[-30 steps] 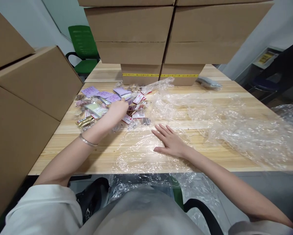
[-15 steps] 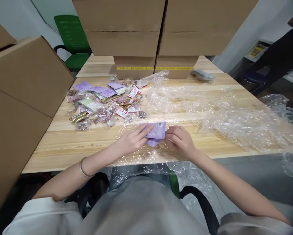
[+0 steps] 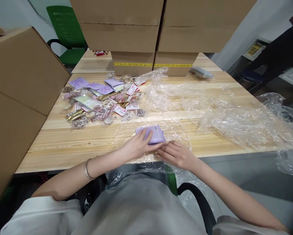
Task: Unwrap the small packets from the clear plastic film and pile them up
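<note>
A few purple printed packets (image 3: 156, 134) with a barcode lie stacked on clear plastic film (image 3: 126, 130) near the table's front edge. My left hand (image 3: 139, 143) grips the packets, fingers over their left side and thumb along the lower edge. My right hand (image 3: 177, 154) is closed at their lower right corner, its fingertips close to my left thumb. Whatever those fingertips pinch, film or packet, is hidden. Beyond my left hand spreads a pile of small wrapped items: more purple packets (image 3: 104, 89), a pale green packet (image 3: 85, 102), gold wrappers (image 3: 75, 115) and red-and-white labels (image 3: 120, 110).
Cardboard boxes (image 3: 122, 36) are stacked at the back, with another large box (image 3: 21, 71) at the left. Crumpled plastic film (image 3: 234, 122) covers the right of the wooden table (image 3: 63, 143). A green chair (image 3: 65, 29) stands behind; a person's dark-clothed legs (image 3: 273, 49) show at right.
My left hand has left the pile and brought purple packets to the film before me. My right hand, earlier flat on the film, has curled closed beside them. The packets now lie lower, squared together.
</note>
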`<state>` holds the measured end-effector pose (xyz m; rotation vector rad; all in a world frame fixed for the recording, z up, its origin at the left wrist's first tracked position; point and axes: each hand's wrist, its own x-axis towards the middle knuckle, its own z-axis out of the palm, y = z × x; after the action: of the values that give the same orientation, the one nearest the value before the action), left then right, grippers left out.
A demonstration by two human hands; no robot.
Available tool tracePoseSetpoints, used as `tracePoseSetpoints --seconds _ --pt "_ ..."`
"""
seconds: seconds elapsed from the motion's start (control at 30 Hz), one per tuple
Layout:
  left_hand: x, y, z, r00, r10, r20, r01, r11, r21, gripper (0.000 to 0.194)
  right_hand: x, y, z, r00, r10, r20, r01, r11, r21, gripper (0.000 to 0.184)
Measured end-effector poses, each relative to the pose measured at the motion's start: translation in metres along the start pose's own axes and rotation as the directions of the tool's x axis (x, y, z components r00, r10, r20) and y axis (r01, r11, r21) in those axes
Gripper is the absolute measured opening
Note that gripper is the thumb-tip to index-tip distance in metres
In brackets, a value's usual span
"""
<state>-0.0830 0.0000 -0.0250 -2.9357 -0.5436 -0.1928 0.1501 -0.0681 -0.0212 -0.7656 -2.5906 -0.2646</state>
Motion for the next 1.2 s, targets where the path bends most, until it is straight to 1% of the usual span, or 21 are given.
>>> tracePoseSetpoints --seconds 0.07,0.13,0.17,0.27,0.33,0.4,0.47,0.5,0.53,0.57,0.63,0.7,0.73,0.8,0.83,0.9,1.0,1.07,1.1,1.13,1.2 --pt "-0.003 -0.003 0.001 1.000 -0.002 0.014 0.003 0.999 -0.055 0.060 -0.018 0.000 -0.012 1.000 0.006 0.017 -0.007 0.997 0.081 0.045" --pt "-0.006 -0.008 0.000 0.999 -0.007 0.052 0.012 0.995 -0.096 0.057 -0.034 -0.002 -0.020 0.996 -0.011 0.086 0.001 0.993 0.114 0.069" --pt "-0.008 -0.010 0.000 0.998 -0.007 0.068 0.015 0.994 -0.113 0.055 -0.040 -0.005 -0.022 0.990 -0.026 0.139 0.012 0.995 0.103 0.072" --pt "-0.012 -0.015 0.002 0.996 -0.001 0.085 0.015 0.986 -0.169 0.051 -0.046 -0.013 -0.016 0.964 -0.051 0.261 0.046 0.999 0.027 0.053" --pt "-0.014 -0.017 0.003 0.997 -0.010 0.077 0.027 0.975 -0.219 0.048 -0.042 -0.015 -0.009 0.971 -0.030 0.239 0.018 0.998 0.054 0.053" --pt "-0.015 -0.018 0.000 0.997 -0.019 0.073 0.039 0.960 -0.279 0.048 -0.035 -0.012 -0.004 0.988 0.040 0.151 -0.070 0.977 0.202 0.042" --pt "-0.014 -0.021 -0.007 0.996 -0.017 0.083 0.045 0.936 -0.348 0.054 -0.026 -0.005 -0.002 0.977 0.194 0.087 -0.213 0.888 0.407 0.026" --pt "-0.013 -0.023 -0.011 0.996 -0.014 0.092 0.049 0.921 -0.387 0.056 -0.021 0.000 -0.001 0.952 0.295 0.086 -0.298 0.814 0.499 0.023" --pt "-0.011 -0.027 -0.016 0.994 -0.017 0.105 0.062 0.899 -0.434 0.055 -0.016 0.005 -0.001 0.905 0.409 0.115 -0.396 0.714 0.577 0.024" --pt "-0.009 -0.032 -0.020 0.993 -0.025 0.119 0.080 0.868 -0.489 0.052 -0.012 0.011 0.000 0.833 0.526 0.173 -0.500 0.582 0.642 0.027" --pt "-0.007 -0.045 -0.029 0.988 -0.034 0.150 0.123 0.758 -0.641 0.051 -0.002 0.021 0.002 0.624 0.693 0.361 -0.667 0.230 0.709 0.031" --pt "-0.009 -0.061 -0.035 0.986 -0.034 0.165 0.155 0.573 -0.805 0.071 0.007 0.029 0.005 0.420 0.715 0.559 -0.722 -0.109 0.683 0.035" --pt "-0.013 -0.069 -0.038 0.986 -0.038 0.160 0.159 0.472 -0.867 0.078 0.012 0.033 0.006 0.347 0.695 0.629 -0.726 -0.226 0.650 0.037" --pt "-0.025 -0.080 -0.045 0.987 -0.054 0.151 0.160 0.322 -0.933 0.072 0.021 0.038 0.007 0.259 0.653 0.712 -0.731 -0.350 0.586 0.041" --pt "-0.033 -0.083 -0.048 0.986 -0.052 0.157 0.166 0.295 -0.941 0.065 0.025 0.041 0.007 0.227 0.638 0.736 -0.738 -0.381 0.557 0.044" --pt "-0.051 -0.081 -0.054 0.980 -0.010 0.200 0.192 0.338 -0.922 0.068 0.031 0.044 0.005 0.183 0.606 0.774 -0.759 -0.413 0.503 0.047" --pt "-0.072 -0.066 -0.057 0.952 0.020 0.305 0.242 0.560 -0.792 0.089 0.037 0.048 0.003 0.173 0.574 0.800 -0.780 -0.416 0.467 0.051" --pt "-0.076 -0.053 -0.055 0.937 -0.060 0.343 0.292 0.670 -0.683 0.098 0.039 0.048 0.002 0.177 0.568 0.804 -0.783 -0.414 0.465 0.052" --pt "-0.074 -0.046 -0.053 0.933 -0.124 0.339 0.327 0.688 -0.648 0.094 0.039 0.048 0.001 0.179 0.568 0.803 -0.784 -0.411 0.466 0.052" --pt "-0.071 -0.041 -0.051 0.926 -0.192 0.325 0.364 0.680 -0.636 0.080 0.038 0.049 0.001 0.185 0.565 0.804 -0.785 -0.408 0.467 0.052" --pt "-0.062 -0.033 -0.046 0.886 -0.365 0.285 0.457 0.592 -0.664 0.045 0.034 0.050 -0.002 0.226 0.544 0.808 -0.798 -0.373 0.474 0.048"
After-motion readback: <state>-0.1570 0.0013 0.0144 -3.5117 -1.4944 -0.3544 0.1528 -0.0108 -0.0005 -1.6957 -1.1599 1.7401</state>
